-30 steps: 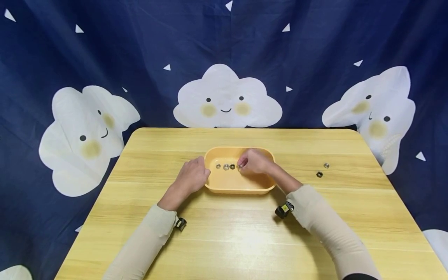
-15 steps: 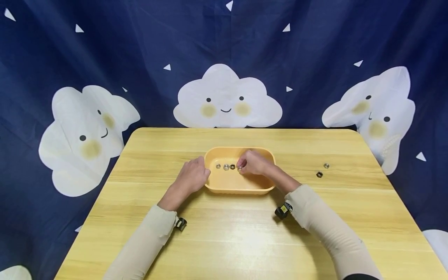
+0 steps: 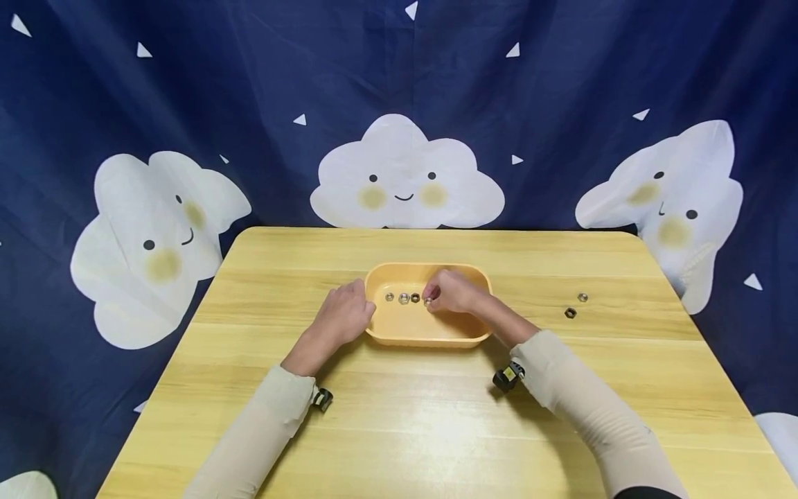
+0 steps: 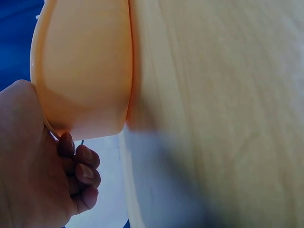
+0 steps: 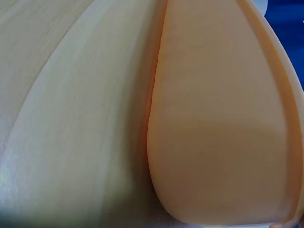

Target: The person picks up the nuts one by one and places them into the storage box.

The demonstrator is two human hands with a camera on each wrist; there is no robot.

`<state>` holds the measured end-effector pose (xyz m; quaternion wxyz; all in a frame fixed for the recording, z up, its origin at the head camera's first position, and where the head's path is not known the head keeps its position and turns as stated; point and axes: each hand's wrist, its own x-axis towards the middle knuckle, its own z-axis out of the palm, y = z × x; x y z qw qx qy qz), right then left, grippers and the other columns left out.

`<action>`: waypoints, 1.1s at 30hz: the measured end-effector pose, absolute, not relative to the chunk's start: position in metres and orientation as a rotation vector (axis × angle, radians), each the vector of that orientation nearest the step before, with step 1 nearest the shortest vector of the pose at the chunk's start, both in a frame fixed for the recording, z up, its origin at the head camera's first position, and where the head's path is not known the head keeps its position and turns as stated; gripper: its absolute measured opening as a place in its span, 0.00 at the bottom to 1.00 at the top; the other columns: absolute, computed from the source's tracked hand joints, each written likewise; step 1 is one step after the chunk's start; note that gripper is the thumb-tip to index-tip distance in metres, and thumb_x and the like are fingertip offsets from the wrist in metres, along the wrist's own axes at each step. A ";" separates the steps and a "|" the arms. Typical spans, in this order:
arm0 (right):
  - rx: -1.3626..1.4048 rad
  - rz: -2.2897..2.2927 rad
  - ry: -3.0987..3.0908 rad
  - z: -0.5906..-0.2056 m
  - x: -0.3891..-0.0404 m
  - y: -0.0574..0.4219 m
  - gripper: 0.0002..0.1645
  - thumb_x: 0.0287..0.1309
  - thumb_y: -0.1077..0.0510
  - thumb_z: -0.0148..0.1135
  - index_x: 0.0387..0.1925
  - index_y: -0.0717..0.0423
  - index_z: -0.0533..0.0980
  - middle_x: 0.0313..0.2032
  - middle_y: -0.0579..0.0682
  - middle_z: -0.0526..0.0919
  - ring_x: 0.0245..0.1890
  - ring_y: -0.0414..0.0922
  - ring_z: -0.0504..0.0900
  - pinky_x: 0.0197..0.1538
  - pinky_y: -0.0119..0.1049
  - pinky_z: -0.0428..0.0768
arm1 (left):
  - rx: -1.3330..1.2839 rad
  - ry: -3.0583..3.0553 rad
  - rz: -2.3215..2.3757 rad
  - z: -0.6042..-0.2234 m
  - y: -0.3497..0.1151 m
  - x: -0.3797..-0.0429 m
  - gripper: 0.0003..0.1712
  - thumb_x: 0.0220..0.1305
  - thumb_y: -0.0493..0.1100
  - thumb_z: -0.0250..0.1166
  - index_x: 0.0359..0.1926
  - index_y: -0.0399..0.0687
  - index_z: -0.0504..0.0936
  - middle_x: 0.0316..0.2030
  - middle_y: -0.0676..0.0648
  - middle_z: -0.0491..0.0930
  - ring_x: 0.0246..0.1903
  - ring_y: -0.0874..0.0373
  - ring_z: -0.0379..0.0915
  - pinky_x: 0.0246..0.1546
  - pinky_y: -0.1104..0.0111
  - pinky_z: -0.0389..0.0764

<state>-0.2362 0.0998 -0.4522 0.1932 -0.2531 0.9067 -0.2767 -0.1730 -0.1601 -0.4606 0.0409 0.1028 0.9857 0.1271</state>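
A shallow yellow-orange plastic tray (image 3: 399,329) stands on the wooden table in the head view. My left hand (image 3: 344,310) grips its left rim; in the left wrist view the fingers (image 4: 86,172) are curled beside the tray wall (image 4: 85,71). Reaching over the right side, my right hand (image 3: 456,291) pinches a silver hex nut (image 3: 427,302) low inside the tray. To its left, a small silver nut (image 3: 389,296), a larger silver nut (image 3: 404,299) and a dark nut (image 3: 415,298) lie in a row. The right wrist view shows mainly the outer tray wall (image 5: 218,118).
On the table (image 3: 399,402), right of the tray, lie a silver nut (image 3: 582,297) and a dark nut (image 3: 570,313). Behind the table's far edge hangs a navy curtain (image 3: 262,83) with cloud prints.
My right hand, still pinching the silver nut, has shifted it very slightly toward the near side. My left hand stays on the rim, and the row of nuts looks unchanged.
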 end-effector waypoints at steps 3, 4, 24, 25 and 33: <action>-0.711 -0.773 2.545 -0.451 -0.235 0.101 0.11 0.54 0.64 0.75 0.42 0.57 0.87 0.40 0.51 0.91 0.43 0.43 0.88 0.52 0.36 0.85 | 0.319 3.020 0.395 -0.460 -0.159 -0.173 0.15 0.74 0.48 0.48 0.43 0.39 0.70 0.31 0.45 0.72 0.33 0.49 0.68 0.45 0.56 0.73; -0.715 -0.772 2.545 -0.450 -0.235 0.101 0.11 0.54 0.64 0.75 0.42 0.58 0.87 0.40 0.51 0.91 0.43 0.43 0.88 0.52 0.36 0.85 | 0.319 3.021 0.393 -0.459 -0.159 -0.173 0.15 0.73 0.48 0.48 0.43 0.39 0.70 0.31 0.45 0.72 0.33 0.49 0.68 0.45 0.56 0.73; -0.741 -0.920 2.623 -0.428 -0.225 0.127 0.14 0.58 0.62 0.73 0.45 0.63 0.84 0.41 0.56 0.89 0.44 0.49 0.86 0.54 0.43 0.84 | 0.313 3.022 0.412 -0.461 -0.159 -0.172 0.15 0.73 0.47 0.48 0.43 0.38 0.71 0.31 0.44 0.72 0.33 0.49 0.68 0.44 0.56 0.73; -0.740 -0.937 2.621 -0.427 -0.225 0.129 0.14 0.59 0.62 0.72 0.46 0.63 0.84 0.41 0.56 0.89 0.44 0.49 0.86 0.54 0.43 0.84 | 0.315 3.023 0.413 -0.461 -0.159 -0.172 0.15 0.73 0.47 0.49 0.43 0.38 0.71 0.31 0.44 0.72 0.33 0.49 0.68 0.44 0.56 0.73; -0.706 -1.026 2.635 -0.413 -0.223 0.144 0.16 0.59 0.61 0.73 0.48 0.63 0.84 0.40 0.54 0.89 0.43 0.49 0.84 0.50 0.41 0.81 | 0.327 3.030 0.421 -0.460 -0.159 -0.173 0.15 0.73 0.48 0.50 0.42 0.39 0.71 0.30 0.45 0.72 0.32 0.49 0.68 0.41 0.57 0.72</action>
